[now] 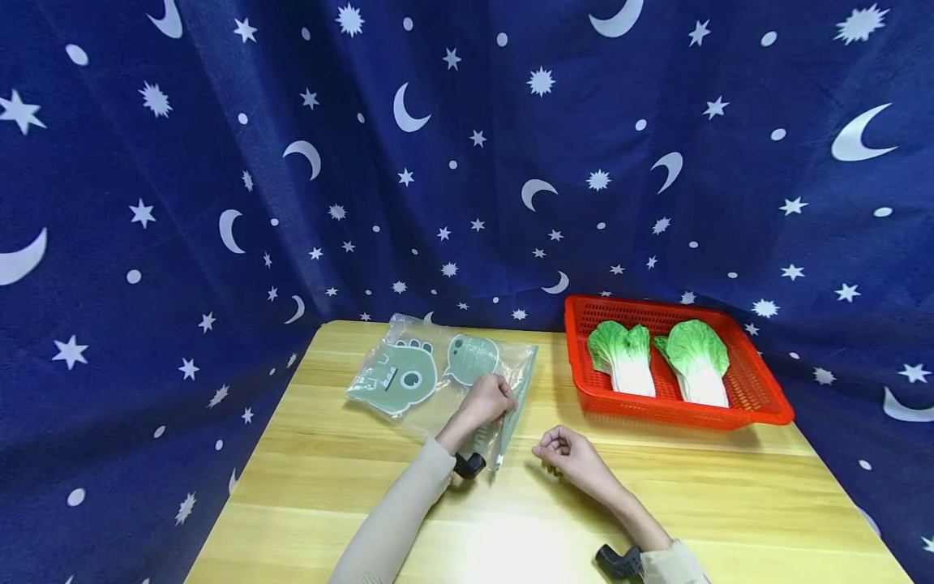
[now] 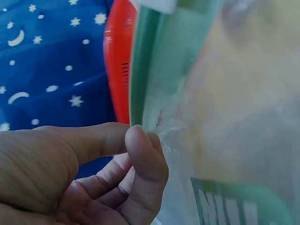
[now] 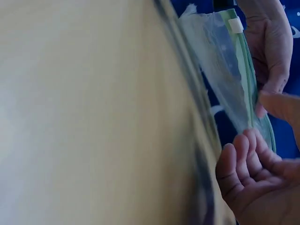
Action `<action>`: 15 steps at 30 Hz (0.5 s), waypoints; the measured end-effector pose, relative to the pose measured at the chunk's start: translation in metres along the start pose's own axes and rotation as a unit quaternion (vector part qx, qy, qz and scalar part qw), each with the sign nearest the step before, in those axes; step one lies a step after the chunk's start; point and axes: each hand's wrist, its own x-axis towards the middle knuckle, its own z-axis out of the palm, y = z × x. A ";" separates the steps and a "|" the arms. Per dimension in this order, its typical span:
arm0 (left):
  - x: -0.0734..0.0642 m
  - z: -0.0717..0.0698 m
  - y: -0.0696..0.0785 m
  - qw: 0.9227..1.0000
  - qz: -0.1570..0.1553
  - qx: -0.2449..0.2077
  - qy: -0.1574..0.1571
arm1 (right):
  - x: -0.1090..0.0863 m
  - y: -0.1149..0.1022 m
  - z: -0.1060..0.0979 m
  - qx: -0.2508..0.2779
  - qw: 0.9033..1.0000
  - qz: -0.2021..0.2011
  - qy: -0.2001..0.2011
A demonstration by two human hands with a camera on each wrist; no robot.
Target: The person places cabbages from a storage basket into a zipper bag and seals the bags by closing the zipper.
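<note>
A clear zip bag [image 1: 412, 377] with green cartoon prints and a green zip edge lies on the table, its mouth side facing right. My left hand [image 1: 487, 397] pinches the bag's green edge between thumb and index finger, as the left wrist view shows close up. The white slider [image 3: 236, 25] sits at the near end of the zip in the right wrist view. My right hand [image 1: 572, 457] hovers over the table to the right of the bag, fingers loosely curled around nothing and apart from the zip edge in the head view.
A red plastic basket [image 1: 759, 385] stands at the back right of the wooden table [image 1: 292, 487]. Inside it lie two leafy cabbages, the left one [image 1: 620, 357] and the right one [image 1: 696, 361]. A dark blue curtain [image 1: 496, 154] with stars and moons hangs behind.
</note>
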 end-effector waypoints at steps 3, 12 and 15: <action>-0.006 -0.010 0.009 1.000 0.005 -0.003 0.009 | 0.013 -0.011 0.005 0.034 0.999 0.029 0.026; -0.019 -0.031 0.030 0.999 0.028 -0.011 0.013 | 0.053 -0.045 0.024 0.147 0.982 0.074 0.091; -0.020 -0.037 0.031 0.999 0.027 -0.016 0.023 | 0.061 -0.049 0.030 0.161 0.980 0.066 0.099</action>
